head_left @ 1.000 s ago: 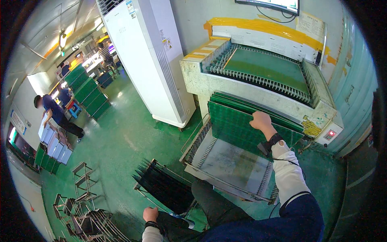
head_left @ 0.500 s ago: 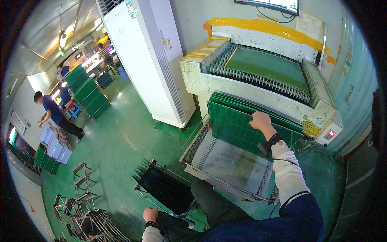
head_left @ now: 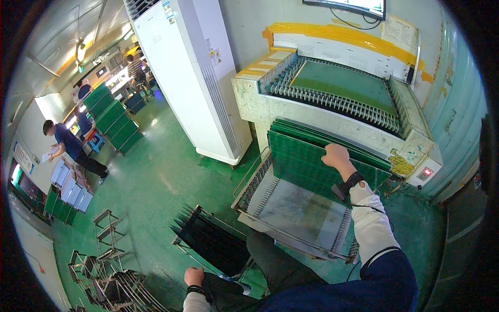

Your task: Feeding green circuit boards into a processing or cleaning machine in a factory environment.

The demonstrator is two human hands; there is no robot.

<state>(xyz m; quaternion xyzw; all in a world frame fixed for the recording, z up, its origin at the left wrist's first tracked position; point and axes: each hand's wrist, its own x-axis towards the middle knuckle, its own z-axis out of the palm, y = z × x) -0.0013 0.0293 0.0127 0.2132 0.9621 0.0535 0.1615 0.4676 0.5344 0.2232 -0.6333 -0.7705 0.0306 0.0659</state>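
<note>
Several green circuit board panels (head_left: 304, 164) stand tilted in a wire-sided rack (head_left: 299, 254), against the front of a conveyor machine. My right hand (head_left: 337, 156) is closed at the top edge of the front panel, its fingertips partly hidden from view. My left hand (head_left: 194, 276) is curled into a fist by my left knee, with nothing showing in it. Between my left hand and the rack stands a smaller rack (head_left: 197, 210) filled with dark panels (head_left: 210, 242). The rack's pale base shows in front of the green panels.
The conveyor machine (head_left: 332, 117) carries a flat green panel (head_left: 343, 86) on its rollers. A tall white air conditioner (head_left: 189, 78) stands left of it. Metal frames (head_left: 114, 291) crowd the lower left. A person (head_left: 67, 143) stands by grey bins (head_left: 73, 190); others sit farther back.
Both my hands and the panels stay where they were. In the background, the standing person's arms have shifted, and something white now shows at their hands.
</note>
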